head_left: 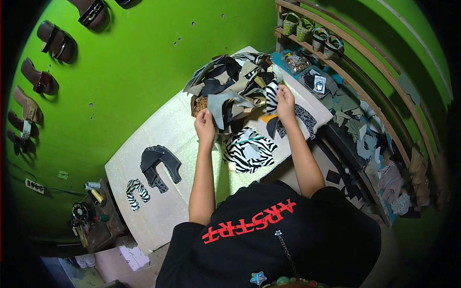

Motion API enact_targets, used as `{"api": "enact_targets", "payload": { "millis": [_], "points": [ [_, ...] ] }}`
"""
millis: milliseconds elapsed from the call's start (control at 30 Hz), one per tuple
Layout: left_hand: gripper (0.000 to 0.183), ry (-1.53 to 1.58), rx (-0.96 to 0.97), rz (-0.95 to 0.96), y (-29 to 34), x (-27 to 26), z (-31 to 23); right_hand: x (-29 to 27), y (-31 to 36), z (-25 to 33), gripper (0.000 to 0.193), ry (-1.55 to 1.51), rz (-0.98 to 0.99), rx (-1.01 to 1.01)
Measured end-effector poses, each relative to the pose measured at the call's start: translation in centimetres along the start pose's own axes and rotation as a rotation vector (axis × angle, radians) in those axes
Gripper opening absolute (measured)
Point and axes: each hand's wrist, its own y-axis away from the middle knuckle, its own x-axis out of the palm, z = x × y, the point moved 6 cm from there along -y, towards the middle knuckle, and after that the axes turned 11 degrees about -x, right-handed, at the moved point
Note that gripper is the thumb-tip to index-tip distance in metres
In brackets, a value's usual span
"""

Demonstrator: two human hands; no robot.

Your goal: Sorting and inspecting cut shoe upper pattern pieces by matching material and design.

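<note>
A heap of cut shoe-upper pieces (pixel 230 81) in grey, black, beige and zebra print lies at the far end of a white worktable (pixel 163 129). My left hand (pixel 205 122) pinches the edge of a grey piece (pixel 218 105) at the heap's near left side. My right hand (pixel 285 101) grips a zebra-print piece (pixel 272 95) at the heap's right side. Just below my hands sits a stack of zebra-print pieces (pixel 248 151).
Black cut pieces (pixel 160 165) and a zebra strip (pixel 135 192) lie on the table's left part. Sandals hang on the green wall (pixel 43 77). Shelves on the right hold wedge shoes (pixel 312 31) and scraps. A small stand with thread spools (pixel 91 211) sits at left.
</note>
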Motion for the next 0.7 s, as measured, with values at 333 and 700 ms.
{"api": "enact_targets", "payload": {
  "millis": [333,700],
  "points": [
    [0.031,0.296,-0.174,0.164,2.5,-2.4,0.4,-2.1,1.0,4.5,0.015,-0.135,-0.184,-0.033],
    [0.032,0.306,-0.321,0.285,7.9,-5.2,1.3,1.1,7.5,6.4,0.018,-0.212,0.008,0.247]
  ]
}}
